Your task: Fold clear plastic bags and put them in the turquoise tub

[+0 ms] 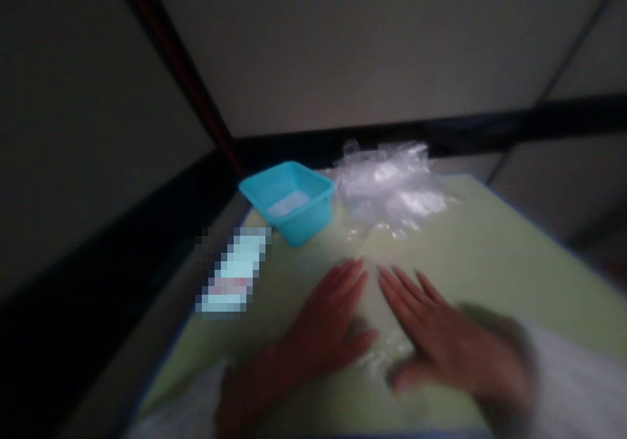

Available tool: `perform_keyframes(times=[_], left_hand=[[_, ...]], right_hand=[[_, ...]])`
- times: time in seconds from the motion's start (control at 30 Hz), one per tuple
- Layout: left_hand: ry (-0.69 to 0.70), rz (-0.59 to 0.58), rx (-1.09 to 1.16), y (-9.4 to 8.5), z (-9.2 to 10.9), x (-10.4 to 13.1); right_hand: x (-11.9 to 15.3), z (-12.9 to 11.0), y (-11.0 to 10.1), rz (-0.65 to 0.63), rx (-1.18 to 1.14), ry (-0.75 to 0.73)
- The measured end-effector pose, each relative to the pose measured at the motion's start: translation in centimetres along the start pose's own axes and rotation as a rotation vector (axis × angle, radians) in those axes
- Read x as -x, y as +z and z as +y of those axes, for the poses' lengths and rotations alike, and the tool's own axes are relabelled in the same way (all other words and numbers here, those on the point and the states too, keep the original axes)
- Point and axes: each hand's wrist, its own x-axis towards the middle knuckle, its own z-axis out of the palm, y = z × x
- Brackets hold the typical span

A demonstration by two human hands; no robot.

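My left hand [333,325] lies over the table with its fingers stretched out and the thumb apart. Opposite it, my right hand [431,334] is also spread flat, fingertips pointing inward and away from me. Between and under the two hands shows a clear plastic bag [379,357], flat and glossy, with its outline hard to make out. Neither hand is closed around anything. Blur hides whether the palms press on the plastic or the tabletop.
A pale green table [499,249] with blue edges spans the view. Toward its back stands a turquoise plastic basin [308,220] with something whitish inside. A pile of clear plastic bags [396,184] lies right of it. A pixelated phone-like rectangle [238,269] is at the left edge. Panels [382,47] rise behind.
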Motion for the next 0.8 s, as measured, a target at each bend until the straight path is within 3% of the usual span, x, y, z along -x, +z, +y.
perform_keyframes(times=[0.23,0.47,0.67,0.8], left_hand=[[0.025,-0.166,0.044,0.3,0.8,-0.5],[-0.014,-0.192,0.033,0.3,0.1,-0.2],[-0.079,-0.221,-0.019,-0.4,-2.0,0.8],[-0.086,-0.275,-0.030,-1.1,-3.9,1.4]], right_hand=[[0.3,0.0,0.2,-0.012,0.019,0.015],[0.3,0.3,0.7,-0.037,0.011,0.014],[0.3,0.5,1.0,-0.024,-0.007,0.030],[0.3,0.7,0.3,-0.085,-0.035,0.017]])
